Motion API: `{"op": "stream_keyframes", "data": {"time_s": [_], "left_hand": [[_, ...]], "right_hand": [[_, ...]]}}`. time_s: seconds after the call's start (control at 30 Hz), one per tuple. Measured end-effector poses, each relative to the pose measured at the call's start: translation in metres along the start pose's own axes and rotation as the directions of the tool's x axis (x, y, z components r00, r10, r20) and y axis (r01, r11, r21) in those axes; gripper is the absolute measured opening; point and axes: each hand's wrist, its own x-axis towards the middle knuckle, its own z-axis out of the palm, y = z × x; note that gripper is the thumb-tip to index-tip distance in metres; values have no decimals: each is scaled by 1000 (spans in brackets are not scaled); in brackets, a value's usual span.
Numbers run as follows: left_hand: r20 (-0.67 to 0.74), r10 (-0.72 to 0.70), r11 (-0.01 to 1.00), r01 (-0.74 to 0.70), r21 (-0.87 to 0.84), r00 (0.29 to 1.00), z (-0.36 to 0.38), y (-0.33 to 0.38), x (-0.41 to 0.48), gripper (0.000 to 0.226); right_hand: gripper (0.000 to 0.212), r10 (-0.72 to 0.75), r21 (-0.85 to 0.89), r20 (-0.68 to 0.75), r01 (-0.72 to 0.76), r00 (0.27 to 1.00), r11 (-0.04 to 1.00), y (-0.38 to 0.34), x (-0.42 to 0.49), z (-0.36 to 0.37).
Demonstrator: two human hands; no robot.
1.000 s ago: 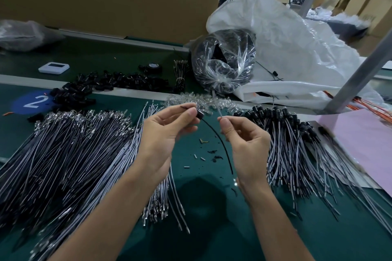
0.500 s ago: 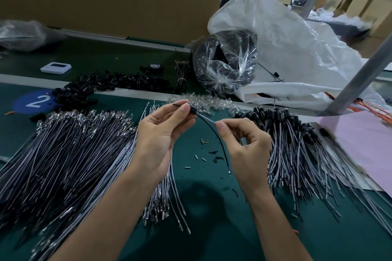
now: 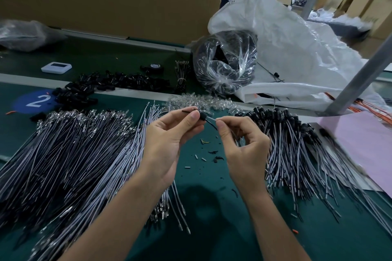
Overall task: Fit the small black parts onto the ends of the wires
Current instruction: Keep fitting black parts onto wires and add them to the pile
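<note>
**Both hands up, black part at wire end**

Left hand (image 3: 169,140) pinches small black part (image 3: 202,116) between thumb and forefinger. Right hand (image 3: 244,146) pinches the wire (image 3: 212,126) just beside the part, other fingers curled. Both are held above the green worktop (image 3: 212,229), centre frame. Pile of bare wires (image 3: 74,144) lies left, capped wires (image 3: 297,144) right. Loose black parts (image 3: 101,85) lie far left, near the blue "2" marker (image 3: 31,101).
</note>
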Motion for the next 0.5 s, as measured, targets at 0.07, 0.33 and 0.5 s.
{"op": "stream_keyframes", "data": {"time_s": [0.07,0.33,0.5], "left_hand": [[19,8,1000,-8,11,1000,0,-2,-1,13],[53,25,998,-28,54,998,-1,-6,-3,14],[46,37,993,-41,111,998,-5,-6,-2,17]], "right_hand": [[7,-10,-8,-3,10,1000,1000,-1,-1,2],[10,-27,-54,-4,27,1000,998,-1,-2,4],[25,-40,-157,49,47,998,986,0,-3,6]]}}
